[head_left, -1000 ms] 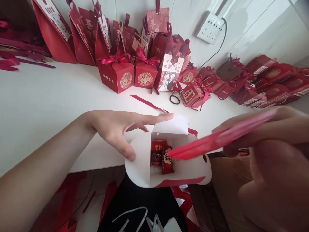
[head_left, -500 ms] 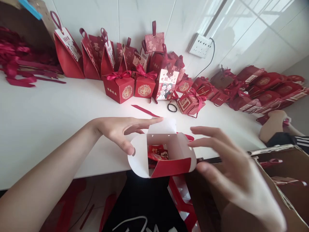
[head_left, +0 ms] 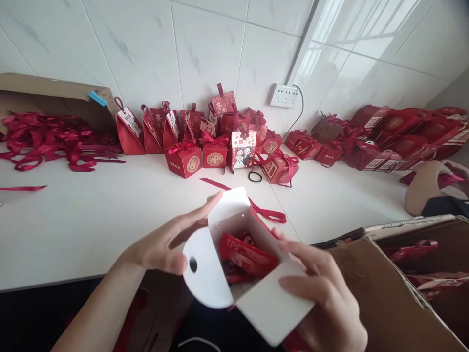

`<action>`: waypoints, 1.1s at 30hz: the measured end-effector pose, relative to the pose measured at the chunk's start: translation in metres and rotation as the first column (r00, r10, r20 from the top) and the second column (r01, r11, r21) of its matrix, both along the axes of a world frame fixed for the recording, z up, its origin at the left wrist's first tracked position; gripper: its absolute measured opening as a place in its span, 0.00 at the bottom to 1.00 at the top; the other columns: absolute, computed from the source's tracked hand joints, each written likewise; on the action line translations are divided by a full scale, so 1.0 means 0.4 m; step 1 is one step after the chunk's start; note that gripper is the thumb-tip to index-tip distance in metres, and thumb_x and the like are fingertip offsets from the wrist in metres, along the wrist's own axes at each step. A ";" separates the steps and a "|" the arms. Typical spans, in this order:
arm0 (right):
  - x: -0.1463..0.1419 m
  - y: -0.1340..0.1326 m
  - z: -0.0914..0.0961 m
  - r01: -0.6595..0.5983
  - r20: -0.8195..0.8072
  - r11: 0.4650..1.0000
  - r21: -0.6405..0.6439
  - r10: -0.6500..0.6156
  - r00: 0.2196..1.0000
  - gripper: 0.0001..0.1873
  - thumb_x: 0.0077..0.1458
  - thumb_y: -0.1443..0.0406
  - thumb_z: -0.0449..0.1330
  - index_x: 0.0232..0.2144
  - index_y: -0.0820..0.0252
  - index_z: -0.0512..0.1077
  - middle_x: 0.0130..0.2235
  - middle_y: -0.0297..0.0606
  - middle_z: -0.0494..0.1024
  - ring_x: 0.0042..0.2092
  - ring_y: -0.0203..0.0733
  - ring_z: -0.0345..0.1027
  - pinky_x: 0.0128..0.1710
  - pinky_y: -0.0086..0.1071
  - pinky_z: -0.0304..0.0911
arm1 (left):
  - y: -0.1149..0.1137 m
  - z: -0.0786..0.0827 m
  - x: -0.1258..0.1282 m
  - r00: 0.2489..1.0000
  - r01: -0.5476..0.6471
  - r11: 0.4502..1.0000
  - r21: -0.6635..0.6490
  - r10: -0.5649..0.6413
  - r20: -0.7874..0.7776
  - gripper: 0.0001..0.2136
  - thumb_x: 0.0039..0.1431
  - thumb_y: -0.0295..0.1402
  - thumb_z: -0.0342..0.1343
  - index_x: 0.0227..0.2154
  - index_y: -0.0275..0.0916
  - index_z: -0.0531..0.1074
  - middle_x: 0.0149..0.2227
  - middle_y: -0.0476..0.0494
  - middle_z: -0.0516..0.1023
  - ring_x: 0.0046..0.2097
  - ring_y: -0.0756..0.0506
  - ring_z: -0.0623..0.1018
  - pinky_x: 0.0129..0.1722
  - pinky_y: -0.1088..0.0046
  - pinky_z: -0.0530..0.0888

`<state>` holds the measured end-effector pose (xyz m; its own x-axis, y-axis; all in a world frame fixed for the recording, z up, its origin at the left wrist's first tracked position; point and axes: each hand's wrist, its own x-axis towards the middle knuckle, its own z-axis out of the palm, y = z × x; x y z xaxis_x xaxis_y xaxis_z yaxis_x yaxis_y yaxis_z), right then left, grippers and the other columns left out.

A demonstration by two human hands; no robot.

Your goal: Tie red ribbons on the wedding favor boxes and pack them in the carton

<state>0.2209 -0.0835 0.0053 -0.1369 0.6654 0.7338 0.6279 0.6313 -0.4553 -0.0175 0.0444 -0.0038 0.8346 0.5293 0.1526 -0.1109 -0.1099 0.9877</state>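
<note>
Over the near edge of the surface (head_left: 91, 220), my right hand (head_left: 326, 286) has fingers holding the open gift box (head_left: 274, 298), seemingly for steadiness; my left hand (head_left: 157, 254) spreads wide beside, contact blurred.

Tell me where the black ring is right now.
In the head view, just right of centre, the black ring lies on the white table, between the couple-print box and the bow-tied box to its right.

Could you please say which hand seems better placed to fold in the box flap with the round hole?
Probably the left hand: its thumb is at the holed flap, while the right hand has its thumb on another flap.
</note>
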 end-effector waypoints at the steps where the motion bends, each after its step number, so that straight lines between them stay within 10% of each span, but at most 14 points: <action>1: 0.001 0.004 0.009 0.031 -0.023 0.999 -0.009 -0.032 0.999 0.14 0.52 0.79 0.51 0.34 0.57 0.66 0.50 0.44 0.69 0.51 0.46 0.69 0.43 0.37 0.72 | -0.005 0.005 0.002 0.998 -0.055 0.998 0.015 0.055 -0.007 0.48 0.46 0.60 0.55 0.65 0.44 0.41 0.68 0.44 0.40 0.66 0.27 0.44 0.62 0.52 0.54; 18: 0.024 0.016 0.050 -0.025 -0.006 1.000 0.013 0.025 1.000 0.11 0.52 0.76 0.54 0.34 0.58 0.70 0.53 0.45 0.66 0.55 0.51 0.64 0.49 0.46 0.68 | -0.022 0.088 0.017 0.979 -0.178 0.968 0.175 0.192 -0.065 0.45 0.50 0.57 0.53 0.65 0.44 0.41 0.67 0.46 0.49 0.67 0.30 0.46 0.64 0.53 0.52; 26: 0.034 -0.032 0.141 -0.169 0.311 0.971 -0.167 0.215 0.926 0.07 0.58 0.67 0.56 0.31 0.61 0.73 0.44 0.45 0.75 0.44 0.45 0.69 0.40 0.38 0.70 | -0.105 0.029 0.041 0.961 -0.082 0.940 0.332 0.163 -0.222 0.46 0.51 0.45 0.59 0.65 0.45 0.36 0.68 0.46 0.38 0.67 0.33 0.46 0.64 0.55 0.53; 33: -0.053 0.053 0.143 0.130 0.725 0.813 -0.567 0.419 0.546 0.09 0.47 0.77 0.59 0.22 0.62 0.70 0.25 0.35 0.72 0.24 0.39 0.68 0.20 0.31 0.58 | -0.161 0.025 0.057 0.951 -0.114 0.898 0.424 0.223 -0.216 0.47 0.50 0.37 0.60 0.65 0.47 0.34 0.68 0.48 0.37 0.68 0.34 0.43 0.65 0.55 0.50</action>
<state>0.1998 -0.0625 0.0624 -0.5958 0.7802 -0.1907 0.8016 0.5925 -0.0803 0.0053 -0.0201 0.0061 0.7770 0.6036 0.1785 0.1919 -0.4972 0.8461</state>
